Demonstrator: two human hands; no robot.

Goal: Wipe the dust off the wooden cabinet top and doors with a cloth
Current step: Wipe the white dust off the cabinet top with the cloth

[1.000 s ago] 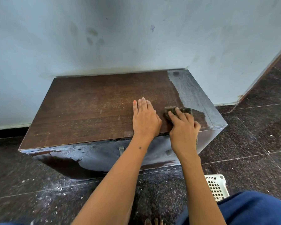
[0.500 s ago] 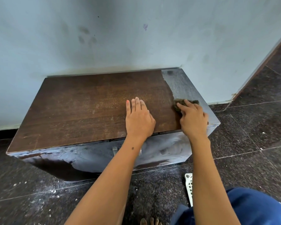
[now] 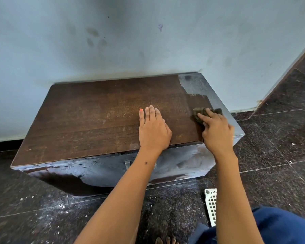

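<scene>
A low wooden cabinet [image 3: 88,117] stands against the pale wall. Most of its top is dark brown; a grey dusty strip [image 3: 199,85] is left at the back right corner and along the right edge. Its front doors [image 3: 102,171] are smeared with grey dust. My left hand [image 3: 153,131] lies flat on the top near the front edge, fingers straight. My right hand [image 3: 217,131] presses a small dark cloth [image 3: 200,114] onto the top's right side, fingers curled over it.
Dark speckled floor tiles [image 3: 275,155] with white dust surround the cabinet. A white perforated plastic basket [image 3: 211,206] sits on the floor at the lower right, beside my blue-clad knee [image 3: 278,226]. The wall [image 3: 148,41] rises right behind the cabinet.
My right hand has slid the cloth away from the front edge toward the back right, and more of the right side now shows brown. My left hand stays flat in place.
</scene>
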